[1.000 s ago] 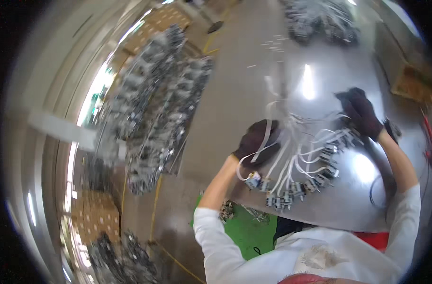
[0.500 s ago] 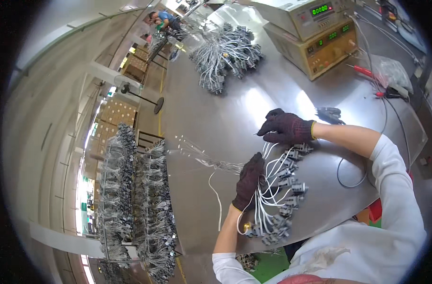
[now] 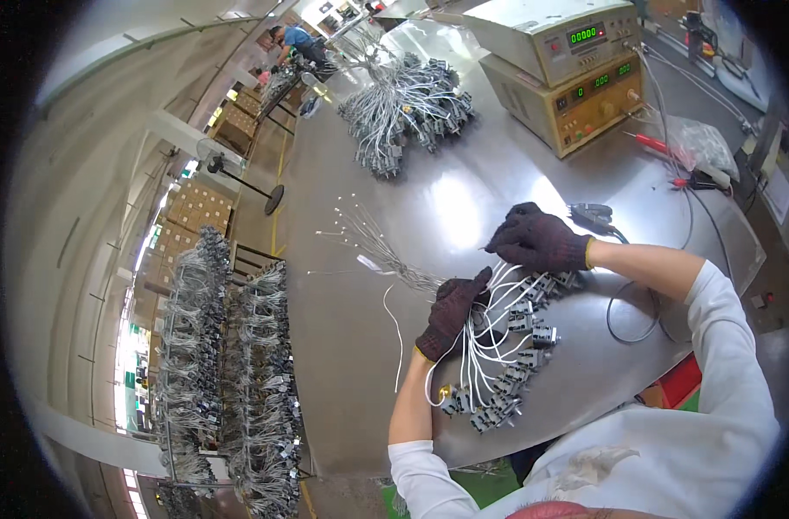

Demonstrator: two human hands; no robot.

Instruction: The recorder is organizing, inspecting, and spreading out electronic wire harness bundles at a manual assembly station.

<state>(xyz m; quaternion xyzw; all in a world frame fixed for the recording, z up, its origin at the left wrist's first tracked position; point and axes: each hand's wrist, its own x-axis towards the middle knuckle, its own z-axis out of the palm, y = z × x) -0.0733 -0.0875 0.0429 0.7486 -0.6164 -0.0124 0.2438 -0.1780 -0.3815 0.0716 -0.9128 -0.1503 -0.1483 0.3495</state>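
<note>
My left hand (image 3: pixel 453 316), in a dark knitted glove, is closed round a bundle of white wires (image 3: pixel 478 362). Thin wire ends (image 3: pixel 373 242) fan out from its far left side onto the metal table. Grey connector-like parts (image 3: pixel 509 389) hang on the other ends of the wires and lie in a curved row on the right. One wire near the front carries a small yellow piece (image 3: pixel 445 393). My right hand (image 3: pixel 543 240), gloved alike, is just above the bundle with its fingers pressed together beside the wires; what they pinch is hidden.
A larger heap of wired grey parts (image 3: pixel 403 112) lies at the table's far end. Two stacked instruments (image 3: pixel 567 78) with green displays stand at the back right, near red-handled leads (image 3: pixel 654 144). A black clip on a cable (image 3: pixel 593 214) lies beyond my right hand. Hanging wire bundles (image 3: pixel 191 346) fill racks at left.
The thin wire ends have spread out and shifted farther away on the table. My right hand has moved slightly right, and my left hand has tilted with its thumb toward the right hand.
</note>
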